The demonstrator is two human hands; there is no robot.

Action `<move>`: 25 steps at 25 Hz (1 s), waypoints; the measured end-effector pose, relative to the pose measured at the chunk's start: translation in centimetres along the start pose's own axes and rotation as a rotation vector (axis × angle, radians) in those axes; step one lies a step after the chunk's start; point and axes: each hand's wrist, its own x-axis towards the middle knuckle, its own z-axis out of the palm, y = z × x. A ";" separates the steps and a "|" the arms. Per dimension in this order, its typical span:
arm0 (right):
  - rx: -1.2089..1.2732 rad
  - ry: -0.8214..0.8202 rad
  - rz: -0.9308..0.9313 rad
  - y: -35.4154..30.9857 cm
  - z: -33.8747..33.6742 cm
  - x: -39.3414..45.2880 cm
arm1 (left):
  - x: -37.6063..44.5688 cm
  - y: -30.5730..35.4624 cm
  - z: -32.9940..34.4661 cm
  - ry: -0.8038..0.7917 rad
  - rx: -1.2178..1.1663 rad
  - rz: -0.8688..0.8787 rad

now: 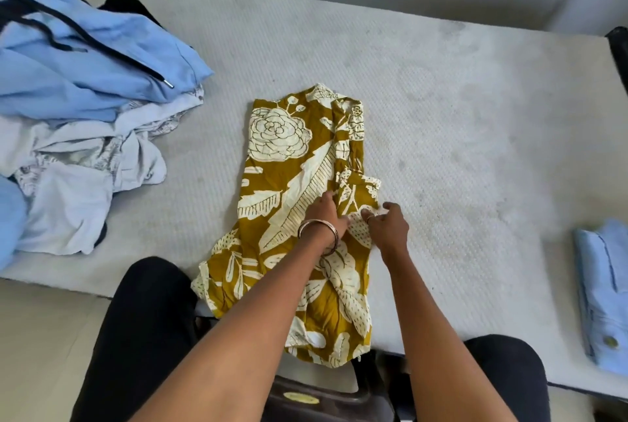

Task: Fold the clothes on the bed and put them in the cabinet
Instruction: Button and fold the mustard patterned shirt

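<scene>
Here my left hand (328,214) lies flat on the mustard floral garment (299,211), fingers stretched forward and pressing the cloth down near its right edge, about halfway along its length. A pair of metal bangles (317,234) sits on that wrist. My right hand (387,224) is just beside it, fingers curled, pinching a small fold of the same garment at its right border; a ring shows on one finger. The two hands nearly touch, thumb side to thumb side. Both forearms reach forward from the near edge of the frame, bare, the left one angling in from the near left and crossing over the lower part of the garment, the right one running almost straight up from the near side.

The garment itself lies lengthwise on the bed (458,115), already narrowed into a long strip, its far end toward the middle of the mattress and its near end hanging over the near edge by my knees. To the far left sits a loose pile of clothes (85,122), light blue with a dark drawstring on top, pale printed pieces under it. Well apart on the right edge of the bed rests a folded light blue shirt (605,285).
</scene>
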 end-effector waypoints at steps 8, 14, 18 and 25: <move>0.592 -0.322 -0.067 -1.6 0.8 3.0 | 0.2 0.5 -0.6 0.152 -0.333 -0.070; 0.266 -0.062 -0.097 -0.2 2.8 1.8 | -1.3 -2.1 -1.6 0.035 -0.390 -0.046; 0.055 0.050 -0.131 1.0 3.2 -1.4 | -2.4 -3.5 -2.4 -0.050 -0.329 0.018; 0.105 -0.034 -0.012 4.6 2.5 -6.6 | -5.1 -3.9 -1.6 -0.153 -0.030 0.103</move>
